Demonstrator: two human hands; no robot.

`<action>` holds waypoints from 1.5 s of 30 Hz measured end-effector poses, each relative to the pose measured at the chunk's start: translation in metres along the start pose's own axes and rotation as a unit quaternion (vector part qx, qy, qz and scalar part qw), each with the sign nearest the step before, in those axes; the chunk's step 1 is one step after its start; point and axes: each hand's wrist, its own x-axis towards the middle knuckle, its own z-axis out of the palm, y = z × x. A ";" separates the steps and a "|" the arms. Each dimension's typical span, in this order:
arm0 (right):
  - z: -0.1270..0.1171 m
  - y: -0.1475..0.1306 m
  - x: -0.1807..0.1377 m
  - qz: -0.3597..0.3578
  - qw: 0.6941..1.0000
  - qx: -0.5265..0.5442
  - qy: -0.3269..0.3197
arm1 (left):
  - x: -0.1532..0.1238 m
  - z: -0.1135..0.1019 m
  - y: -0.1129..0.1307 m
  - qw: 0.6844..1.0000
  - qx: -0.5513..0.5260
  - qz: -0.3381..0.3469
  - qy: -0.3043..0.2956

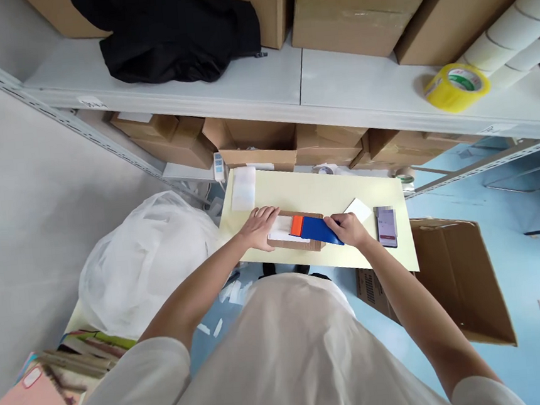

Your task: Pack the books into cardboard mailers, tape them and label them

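Observation:
A small cardboard box lies on the pale yellow table, with a white item in or on its top. My left hand grips the box's left end, fingers at the far side and thumb at the near side. My right hand is closed around the right end of a flat blue object with an orange end; its exact kind is not clear. The orange end lies over the white item. A white card or paper lies just beyond my right hand, and a phone is to its right.
White sheets lie at the table's far left corner. Behind stands a shelf with cartons, black clothing and yellow tape. A full white plastic bag is at left, an open carton at right.

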 end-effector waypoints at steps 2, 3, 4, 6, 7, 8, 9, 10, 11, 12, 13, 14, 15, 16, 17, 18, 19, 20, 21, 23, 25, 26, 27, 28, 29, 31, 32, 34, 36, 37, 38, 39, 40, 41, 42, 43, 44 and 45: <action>-0.011 0.012 -0.003 -0.002 1.000 -0.007 0.002 | -0.001 -0.001 0.000 1.000 0.008 -0.013 -0.005; -0.018 0.023 -0.006 -0.001 1.000 -0.011 0.008 | -0.001 -0.002 0.000 1.000 0.014 -0.021 -0.008; -0.026 0.035 -0.010 0.000 1.000 -0.016 0.014 | -0.001 -0.004 0.001 0.999 0.019 -0.028 -0.009; -0.040 0.065 -0.017 0.008 1.000 -0.019 0.018 | 0.002 -0.006 0.002 0.999 0.030 -0.033 -0.014; -0.044 0.080 -0.020 0.016 1.000 -0.017 0.015 | 0.003 -0.007 0.003 0.999 0.034 -0.034 -0.018; -0.047 0.094 -0.022 0.024 0.999 -0.018 0.010 | 0.004 -0.008 0.003 0.998 0.038 -0.034 -0.024; -0.046 0.105 -0.022 0.030 0.999 -0.020 0.004 | 0.005 -0.008 0.004 0.998 0.042 -0.036 -0.031; -0.043 0.115 -0.020 0.035 0.999 -0.023 -0.002 | 0.005 -0.008 0.005 0.997 0.048 -0.039 -0.037; -0.038 0.122 -0.017 0.035 0.999 -0.027 -0.008 | 0.005 -0.008 0.006 0.997 0.055 -0.045 -0.042; -0.033 0.127 -0.012 0.031 0.999 -0.031 -0.014 | 0.004 -0.007 0.008 0.996 0.063 -0.053 -0.045; -0.027 0.131 -0.007 0.023 0.999 -0.033 -0.020 | 0.004 -0.006 0.012 0.994 0.072 -0.061 -0.046; -0.021 0.133 -0.002 0.016 0.999 -0.032 -0.025 | 0.005 -0.004 0.017 0.994 0.079 -0.066 -0.047; -0.016 0.134 0.003 0.009 0.999 -0.029 -0.028 | 0.007 -0.001 0.023 0.993 0.083 -0.068 -0.048; -0.012 0.135 0.007 0.004 0.999 -0.023 -0.032 | 0.011 0.002 0.031 0.993 0.082 -0.066 -0.051; -0.009 0.137 0.010 0.000 0.999 -0.017 -0.036 | 0.017 0.006 0.041 0.994 0.078 -0.060 -0.056; -0.007 0.138 0.013 -0.002 0.999 -0.010 -0.040 | 0.025 0.011 0.052 0.994 0.071 -0.053 -0.062; -0.005 0.139 0.015 -0.003 0.999 -0.003 -0.044 | 0.035 0.015 0.064 0.995 0.065 -0.046 -0.068; -0.004 0.140 0.016 -0.004 0.999 0.004 -0.049 | 0.046 0.019 0.075 0.995 0.061 -0.039 -0.074; -0.003 0.142 0.017 -0.004 0.999 0.009 -0.053 | 0.057 0.022 0.086 0.995 0.060 -0.029 -0.078; -0.001 0.144 0.016 -0.003 0.998 0.019 -0.058 | 0.076 0.026 0.102 0.995 0.060 0.004 -0.084; 0.000 0.147 0.014 -0.002 0.998 0.029 -0.064 | 0.088 0.027 0.109 0.994 0.059 0.030 -0.085; -0.001 0.150 0.012 0.000 0.997 0.036 -0.067 | 0.090 0.026 0.110 0.994 0.058 0.036 -0.084; -0.002 0.152 0.010 0.001 0.997 0.044 -0.071 | 0.091 0.026 0.110 0.994 0.056 0.039 -0.084; -0.004 0.156 0.007 0.002 0.996 0.053 -0.076 | 0.091 0.026 0.109 0.994 0.054 0.039 -0.084; -0.007 0.159 0.004 0.002 0.995 0.063 -0.082 | 0.089 0.027 0.107 0.994 0.051 0.040 -0.085; -0.015 0.168 -0.003 -0.002 0.993 0.069 -0.092 | 0.086 0.028 0.104 0.994 0.049 0.041 -0.085; -0.019 0.173 -0.006 -0.005 0.994 0.062 -0.094 | 0.085 0.028 0.103 0.994 0.049 0.041 -0.083; -0.029 0.179 -0.013 -0.010 0.995 0.030 -0.090 | 0.084 0.029 0.103 0.995 0.050 0.041 -0.078; -0.036 0.176 -0.018 -0.005 0.996 -0.022 -0.082 | 0.084 0.030 0.104 0.995 0.050 0.045 -0.071; -0.038 0.171 -0.019 0.006 0.995 -0.057 -0.078 | 0.084 0.030 0.104 0.995 0.049 0.049 -0.067; -0.038 0.161 -0.019 0.023 0.992 -0.096 -0.077 | 0.084 0.030 0.105 0.996 0.049 0.053 -0.061; -0.036 0.149 -0.018 0.045 0.987 -0.137 -0.077 | 0.083 0.030 0.105 0.996 0.048 0.057 -0.055; -0.033 0.134 -0.016 0.071 0.979 -0.175 -0.078 | 0.083 0.030 0.105 0.996 0.049 0.061 -0.050; -0.029 0.118 -0.013 0.096 0.971 -0.204 -0.081 | 0.082 0.031 0.105 0.995 0.049 0.067 -0.046; -0.025 0.102 -0.010 0.116 0.964 -0.223 -0.082 | 0.081 0.031 0.106 0.995 0.051 0.074 -0.043; -0.020 0.085 -0.006 0.132 0.959 -0.238 -0.079 | 0.081 0.031 0.106 0.994 0.053 0.081 -0.041; -0.017 0.070 -0.003 0.136 0.956 -0.248 -0.079 | 0.081 0.031 0.106 0.994 0.058 0.087 -0.039; -0.013 0.057 0.000 0.134 0.954 -0.256 -0.078 | 0.081 0.031 0.106 0.993 0.064 0.091 -0.037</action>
